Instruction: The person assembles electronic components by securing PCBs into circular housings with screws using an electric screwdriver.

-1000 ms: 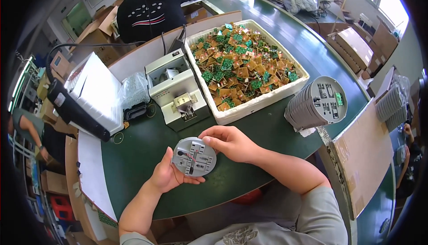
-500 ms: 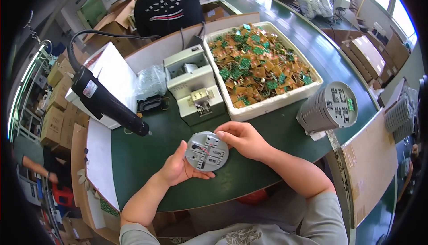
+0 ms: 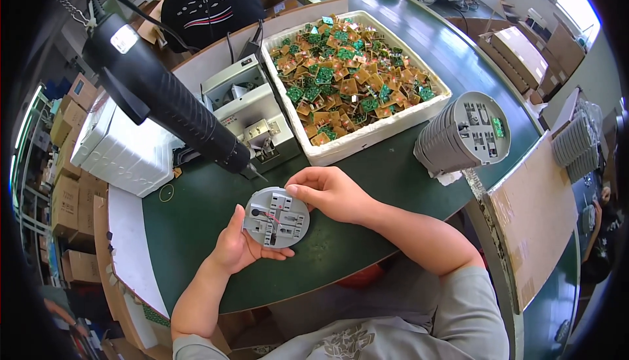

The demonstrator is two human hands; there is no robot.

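My left hand [image 3: 237,247] is closed around a round grey plastic housing [image 3: 278,229] from the left and below, its thumb at the rim. The housing's inner side faces up, showing moulded slots, a small black round part and thin red wires. My right hand [image 3: 331,193] pinches thumb and fingertips together at the housing's upper right rim; whatever lies between them is too small to make out. A black electric screwdriver [image 3: 180,108] hangs at the left on its cable, its bit pointing down just above the housing, apart from both hands.
A white foam tray [image 3: 373,142] heaped with small circuit boards stands behind my hands, beside a grey metal device [image 3: 268,138]. To the right lies a stack of grey round housings [image 3: 452,140]. A cardboard sheet [image 3: 534,222] borders the green table [image 3: 196,255]. Another person [image 3: 209,6] sits beyond.
The whole view has shifted, with the tray and table further left and up. The screwdriver looks larger, its bit now closer to the housing. Both hands keep their hold.
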